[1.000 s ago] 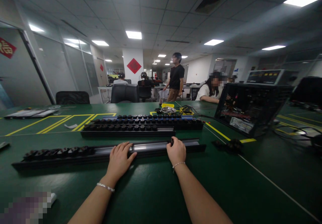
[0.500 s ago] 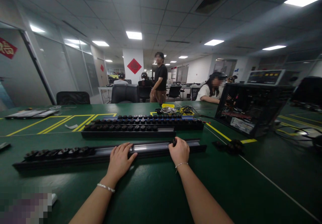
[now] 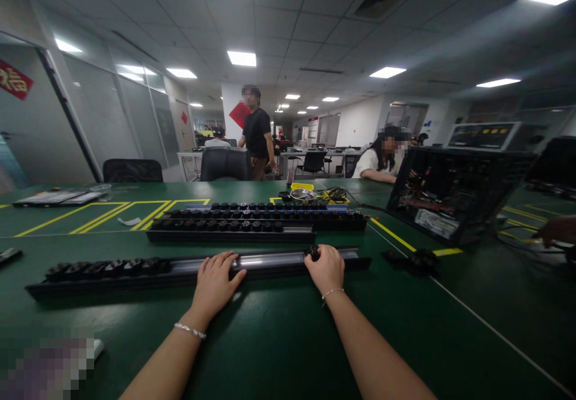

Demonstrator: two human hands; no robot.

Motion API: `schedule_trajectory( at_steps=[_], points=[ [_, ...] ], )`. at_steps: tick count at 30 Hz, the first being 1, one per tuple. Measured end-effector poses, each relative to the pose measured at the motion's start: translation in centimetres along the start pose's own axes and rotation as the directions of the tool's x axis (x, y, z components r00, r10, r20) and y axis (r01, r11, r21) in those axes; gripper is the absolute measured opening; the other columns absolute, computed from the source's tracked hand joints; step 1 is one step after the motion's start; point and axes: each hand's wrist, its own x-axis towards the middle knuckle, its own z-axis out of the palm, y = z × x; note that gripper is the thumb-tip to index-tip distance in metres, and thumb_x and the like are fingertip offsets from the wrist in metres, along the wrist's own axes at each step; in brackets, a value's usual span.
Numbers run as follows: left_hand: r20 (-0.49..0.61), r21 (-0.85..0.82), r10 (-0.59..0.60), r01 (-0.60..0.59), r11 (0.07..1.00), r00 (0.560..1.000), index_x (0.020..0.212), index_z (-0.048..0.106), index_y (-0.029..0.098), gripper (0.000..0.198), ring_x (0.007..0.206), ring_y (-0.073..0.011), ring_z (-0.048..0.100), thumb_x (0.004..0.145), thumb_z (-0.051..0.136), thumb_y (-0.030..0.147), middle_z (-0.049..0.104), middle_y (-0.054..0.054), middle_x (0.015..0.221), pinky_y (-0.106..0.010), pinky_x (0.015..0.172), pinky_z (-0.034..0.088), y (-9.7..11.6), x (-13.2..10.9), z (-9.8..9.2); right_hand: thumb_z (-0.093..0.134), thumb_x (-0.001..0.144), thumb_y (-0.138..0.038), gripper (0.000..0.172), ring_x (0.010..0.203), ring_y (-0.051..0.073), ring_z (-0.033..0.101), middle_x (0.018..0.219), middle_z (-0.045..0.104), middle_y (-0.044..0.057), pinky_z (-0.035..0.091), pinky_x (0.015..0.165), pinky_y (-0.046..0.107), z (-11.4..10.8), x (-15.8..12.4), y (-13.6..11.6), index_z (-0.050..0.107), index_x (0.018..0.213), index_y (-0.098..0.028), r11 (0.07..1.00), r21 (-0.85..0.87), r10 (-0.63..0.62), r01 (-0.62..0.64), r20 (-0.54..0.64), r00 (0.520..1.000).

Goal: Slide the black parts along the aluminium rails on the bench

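A long black channel rail (image 3: 270, 261) with a shiny metal inner strip lies across the green table in front of me. My left hand (image 3: 216, 280) rests over its middle, fingers stretched across the top and thumb apart at the near edge. Toward the rail's right end, my right hand (image 3: 326, 270) pinches a small black part (image 3: 312, 252) at the metal strip; its exact kind is partly hidden by the fingers. Several similar black parts (image 3: 108, 267) sit in a row in the rail's left portion.
Behind lie more black rails (image 3: 231, 235) filled with similar parts. A round metal dish (image 3: 303, 194) stands beyond them. Loose black parts (image 3: 416, 261) lie to the right, near an opened computer case (image 3: 450, 196). A person (image 3: 380, 157) sits across the table; another (image 3: 257, 133) stands farther back.
My right hand has shifted very slightly right along the rail with the small black part. My left hand stays in place. The standing person has moved left, and a dark hand appears at the far right.
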Motion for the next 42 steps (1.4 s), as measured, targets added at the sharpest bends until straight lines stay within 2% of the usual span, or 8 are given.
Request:
schedule_trajectory(
  at_steps=[5,15,26,33,42],
  points=[
    [-0.003,0.001,0.004,-0.004,1.000,1.000,0.113,0.056,0.024,0.043,0.114,-0.0233,0.046,0.079,0.045,0.048,0.056,-0.006,0.123,-0.044,0.104,0.022,0.0,0.0,0.0,0.050,0.071,-0.030,0.013,0.095,0.023,0.050,0.085,0.062,0.008,0.031,0.086,0.033,-0.4,0.2,0.5,0.056,0.074,-0.018,0.999,-0.005,0.050,-0.050,-0.005,0.999],
    [-0.015,0.026,-0.004,0.004,1.000,1.000,0.119,0.050,0.021,0.049,0.116,-0.0228,0.046,0.080,0.042,0.050,0.056,-0.008,0.123,-0.043,0.105,0.021,-0.2,0.0,0.3,0.048,0.071,-0.029,0.015,0.094,0.023,0.051,0.084,0.062,0.007,0.030,0.087,0.034,-0.7,0.3,1.2,0.057,0.076,-0.018,0.998,-0.015,0.067,-0.068,-0.040,0.997],
    [-0.035,0.047,0.017,-0.015,0.999,0.999,0.117,0.051,0.019,0.048,0.113,-0.0231,0.048,0.081,0.042,0.049,0.057,-0.008,0.121,-0.044,0.103,0.024,-0.3,0.0,0.5,0.048,0.069,-0.031,0.019,0.089,0.023,0.052,0.080,0.063,0.008,0.028,0.088,0.035,-0.9,0.8,2.2,0.059,0.075,-0.017,0.990,-0.054,0.125,-0.129,-0.071,0.990],
    [-0.037,0.046,0.020,-0.018,0.999,0.999,0.117,0.052,0.019,0.048,0.113,-0.0233,0.048,0.081,0.041,0.050,0.057,-0.008,0.121,-0.044,0.103,0.024,-0.4,0.1,0.5,0.049,0.069,-0.030,0.026,0.103,0.024,0.049,0.104,0.062,0.012,0.024,0.096,0.035,-0.9,1.2,3.4,0.059,0.086,-0.014,0.982,-0.048,0.179,-0.185,-0.113,0.977],
    [-0.056,0.044,0.024,-0.021,0.999,0.998,0.120,0.050,0.018,0.051,0.113,-0.0239,0.048,0.080,0.041,0.050,0.057,-0.009,0.120,-0.045,0.102,0.025,-0.5,0.0,0.7,0.047,0.072,-0.030,0.029,0.109,0.025,0.046,0.113,0.059,0.012,0.025,0.098,0.035,-1.5,1.4,4.0,0.062,0.090,-0.012,0.973,-0.060,0.219,-0.224,-0.077,0.973]
  ],
)
